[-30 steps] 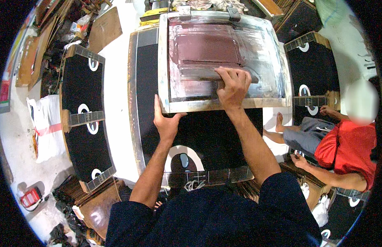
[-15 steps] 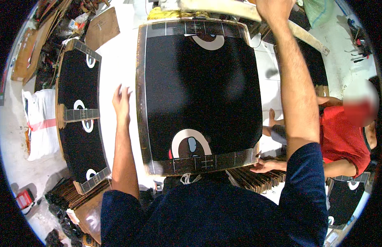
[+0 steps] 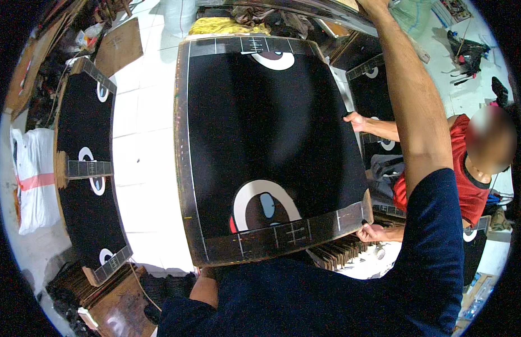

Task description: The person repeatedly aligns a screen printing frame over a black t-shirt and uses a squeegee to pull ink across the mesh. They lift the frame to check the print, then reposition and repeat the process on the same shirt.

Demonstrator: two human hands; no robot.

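Note:
A large board [image 3: 274,126] covered in black fabric, with eye prints [image 3: 266,208] and dark marked strips at both ends, lies tilted before me. My left hand [image 3: 207,271] is at its near-left corner, mostly hidden underneath, so its fingers do not show. My right hand [image 3: 372,8] reaches to the top edge of the view, closed on the raised screen frame [image 3: 316,14], partly cropped. A co-worker in a red top grips the board's right edge with one hand [image 3: 355,121] and its near-right corner with the other hand [image 3: 371,232].
More black printed boards stand left [image 3: 83,213] and right [image 3: 367,90]. A white bundle [image 3: 33,205] lies on the left, a yellow cloth [image 3: 221,27] beyond the board. Stacked thin panels [image 3: 342,255] sit below, and dark plastic bags [image 3: 462,56] lie at the upper right.
The screen has been raised away from the fabric by my right hand. My left hand moved down to the board's near corner. The co-worker took hold of the board, which now sits more askew.

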